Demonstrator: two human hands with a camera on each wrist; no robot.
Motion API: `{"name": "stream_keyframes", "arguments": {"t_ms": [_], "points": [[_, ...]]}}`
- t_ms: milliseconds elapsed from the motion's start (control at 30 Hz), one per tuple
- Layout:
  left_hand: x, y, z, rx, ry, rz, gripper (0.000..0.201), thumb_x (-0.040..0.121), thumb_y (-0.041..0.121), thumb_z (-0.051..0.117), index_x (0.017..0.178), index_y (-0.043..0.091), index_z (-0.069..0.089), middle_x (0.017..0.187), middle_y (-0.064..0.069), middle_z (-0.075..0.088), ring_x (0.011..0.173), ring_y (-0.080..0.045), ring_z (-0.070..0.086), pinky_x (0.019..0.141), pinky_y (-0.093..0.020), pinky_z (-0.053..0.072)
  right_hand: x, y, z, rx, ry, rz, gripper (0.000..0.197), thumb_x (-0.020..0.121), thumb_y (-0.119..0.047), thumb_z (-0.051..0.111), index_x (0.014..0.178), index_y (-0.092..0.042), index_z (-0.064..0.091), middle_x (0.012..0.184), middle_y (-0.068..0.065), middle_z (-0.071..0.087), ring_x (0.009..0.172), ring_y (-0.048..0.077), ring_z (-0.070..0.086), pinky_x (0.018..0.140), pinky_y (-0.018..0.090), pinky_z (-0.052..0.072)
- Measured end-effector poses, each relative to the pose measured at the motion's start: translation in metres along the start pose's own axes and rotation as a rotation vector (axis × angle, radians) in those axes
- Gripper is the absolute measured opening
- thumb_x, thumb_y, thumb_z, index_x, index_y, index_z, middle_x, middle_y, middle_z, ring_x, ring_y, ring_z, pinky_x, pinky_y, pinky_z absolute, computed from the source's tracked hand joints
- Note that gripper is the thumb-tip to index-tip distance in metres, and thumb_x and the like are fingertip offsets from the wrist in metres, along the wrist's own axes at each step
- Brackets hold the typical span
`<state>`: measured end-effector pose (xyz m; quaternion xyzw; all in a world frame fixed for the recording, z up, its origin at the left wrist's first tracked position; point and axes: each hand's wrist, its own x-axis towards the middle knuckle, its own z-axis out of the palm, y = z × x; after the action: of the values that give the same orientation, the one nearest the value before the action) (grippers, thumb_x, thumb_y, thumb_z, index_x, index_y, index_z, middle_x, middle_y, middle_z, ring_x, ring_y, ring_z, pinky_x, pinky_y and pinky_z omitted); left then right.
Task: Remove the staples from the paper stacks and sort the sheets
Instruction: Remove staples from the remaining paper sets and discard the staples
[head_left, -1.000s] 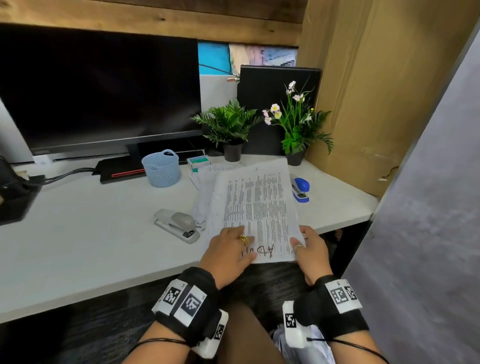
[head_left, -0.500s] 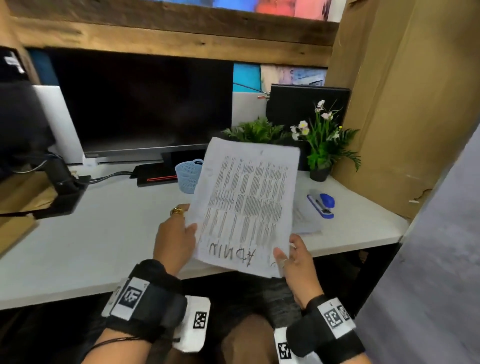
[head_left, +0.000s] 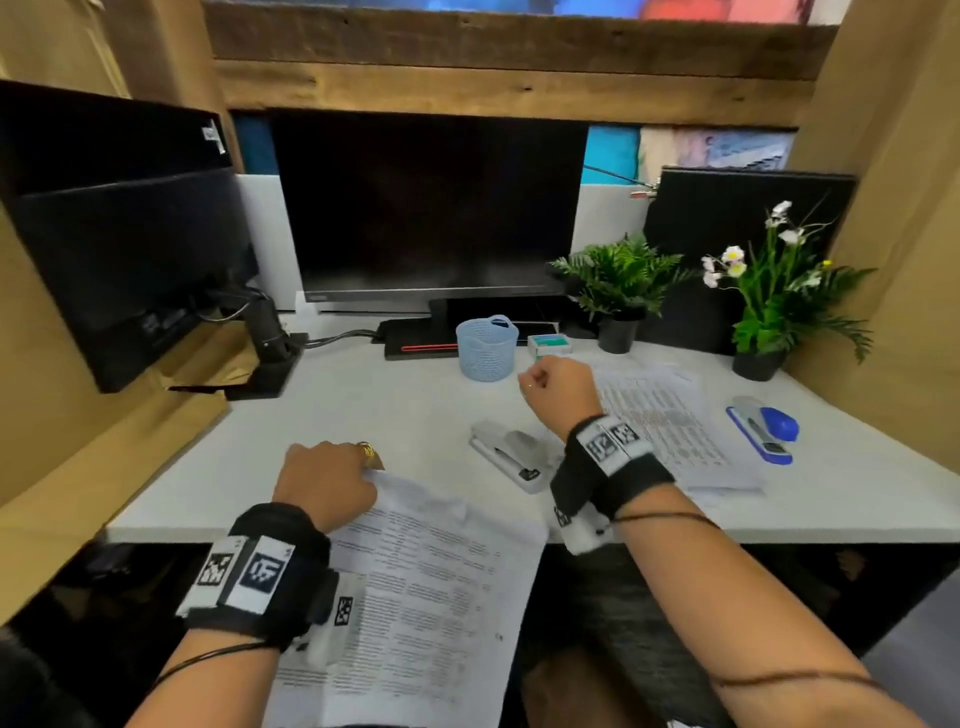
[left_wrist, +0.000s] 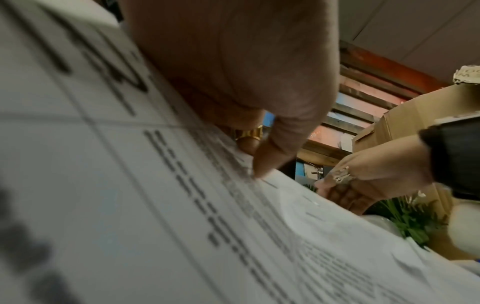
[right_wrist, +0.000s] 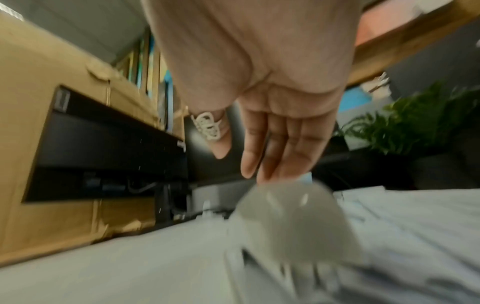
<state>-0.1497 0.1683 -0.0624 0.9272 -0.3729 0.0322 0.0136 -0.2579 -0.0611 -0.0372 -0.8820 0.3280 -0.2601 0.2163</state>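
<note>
A stapled paper stack (head_left: 441, 571) with printed tables lies over the desk's front edge, its lower half hanging toward my lap. My left hand (head_left: 371, 467) pinches its far left corner, thumb on top (left_wrist: 255, 164) and ringed fingers past the edge. My right hand (head_left: 530, 376) hovers above the desk, fingers loosely hanging (right_wrist: 241, 162) and holding nothing. Just below it lies a grey stapler (head_left: 506, 454), blurred in the right wrist view (right_wrist: 291, 222). A second pile of sheets (head_left: 670, 426) lies at the right, partly hidden by my right wrist.
A blue stapler (head_left: 763, 426) sits right of the second pile. A light blue basket (head_left: 487, 345) and a small box (head_left: 548, 345) stand behind my right hand. Two potted plants (head_left: 621, 291) and a monitor (head_left: 431, 208) line the back. Cardboard walls close both sides.
The stack, held up in both hands half a second ago, now lies over the desk edge under my left hand. My right hand has let go and moved forward over the grey stapler.
</note>
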Motion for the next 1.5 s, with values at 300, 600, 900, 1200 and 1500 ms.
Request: {"name": "stream_keyframes", "arguments": {"t_ms": [300, 600, 900, 1200, 1500], "points": [[-0.005, 0.004, 0.028, 0.136, -0.006, 0.073, 0.059, 0.079, 0.080, 0.029, 0.071, 0.027, 0.054, 0.077, 0.006, 0.064, 0.084, -0.014, 0.060, 0.084, -0.033, 0.027, 0.007, -0.020, 0.044, -0.432, -0.588, 0.050, 0.062, 0.089, -0.049, 0.055, 0.130, -0.004, 0.047, 0.133, 0.013, 0.049, 0.122, 0.031, 0.048, 0.098, 0.037, 0.041], [-0.004, 0.004, 0.035, 0.054, 0.023, 0.095, 0.054, 0.086, 0.070, 0.035, 0.059, 0.024, 0.046, 0.059, 0.009, 0.047, 0.071, -0.014, 0.044, 0.089, -0.031, 0.021, 0.004, -0.014, 0.033, -0.208, -0.474, 0.160, 0.052, 0.095, -0.035, 0.050, 0.133, -0.002, 0.039, 0.138, 0.018, 0.045, 0.125, 0.032, 0.044, 0.101, 0.036, 0.038], [-0.005, 0.013, 0.046, -0.022, 0.222, 0.233, 0.020, 0.098, 0.030, 0.038, 0.099, 0.032, 0.058, 0.077, 0.008, 0.066, 0.080, -0.009, 0.061, 0.095, -0.033, 0.013, -0.042, 0.007, -0.005, 0.993, -0.014, 0.296, 0.020, 0.096, -0.018, 0.051, 0.116, -0.013, 0.051, 0.098, 0.000, 0.062, 0.091, 0.017, 0.059, 0.066, 0.026, 0.047], [-0.007, 0.036, 0.040, -0.130, 0.579, 0.350, 0.039, 0.079, 0.022, 0.032, 0.091, 0.031, 0.068, 0.066, 0.012, 0.065, 0.055, -0.012, 0.058, 0.076, -0.032, 0.023, -0.092, 0.030, -0.016, 0.906, 0.408, 0.179, 0.015, 0.096, -0.028, 0.048, 0.111, -0.023, 0.046, 0.091, -0.021, 0.053, 0.076, -0.014, 0.054, 0.062, -0.002, 0.039], [-0.009, 0.057, 0.043, -0.153, 0.597, 0.427, 0.039, 0.094, 0.048, 0.031, 0.087, 0.034, 0.067, 0.070, 0.016, 0.066, 0.058, -0.010, 0.058, 0.071, -0.033, 0.023, -0.091, 0.031, -0.009, 0.777, 0.361, 0.114, 0.034, 0.089, -0.043, 0.052, 0.107, -0.015, 0.046, 0.085, -0.012, 0.057, 0.074, -0.003, 0.056, 0.063, 0.007, 0.043]]}}
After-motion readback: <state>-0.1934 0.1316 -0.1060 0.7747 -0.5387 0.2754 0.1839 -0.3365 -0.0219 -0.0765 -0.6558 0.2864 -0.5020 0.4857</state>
